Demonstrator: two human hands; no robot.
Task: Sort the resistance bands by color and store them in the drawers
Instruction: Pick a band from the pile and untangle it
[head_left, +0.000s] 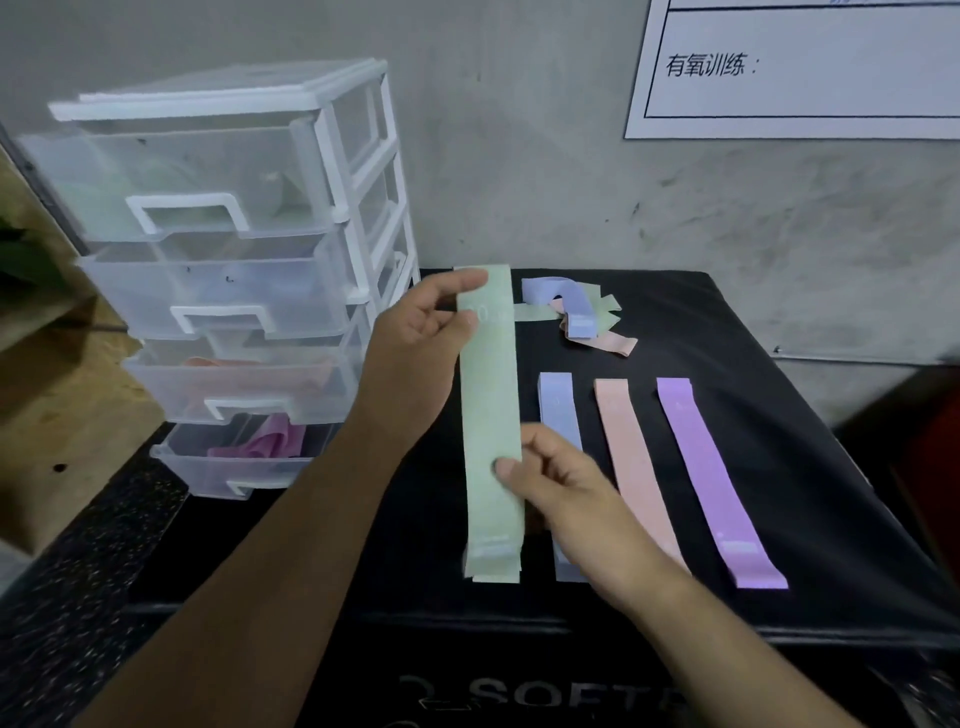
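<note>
A long pale green band (491, 415) is stretched lengthwise over the black box top. My left hand (415, 353) pinches its far end and my right hand (561, 493) pinches its right edge near the middle. Beside it lie a blue band (558, 410), partly under my right hand, a peach band (626, 447) and a purple band (711, 478), laid side by side. A tangled heap of bands (576, 312) sits at the back. The clear drawer unit (234, 260) stands to the left, all drawers partly pulled out, with green, blue, peach and pink bands faintly visible inside.
The black padded box (831, 467) carries the bands; its right and front edges drop off. A grey wall with a white printed sheet (800, 67) lies behind. A wooden board (57, 415) stands at the far left.
</note>
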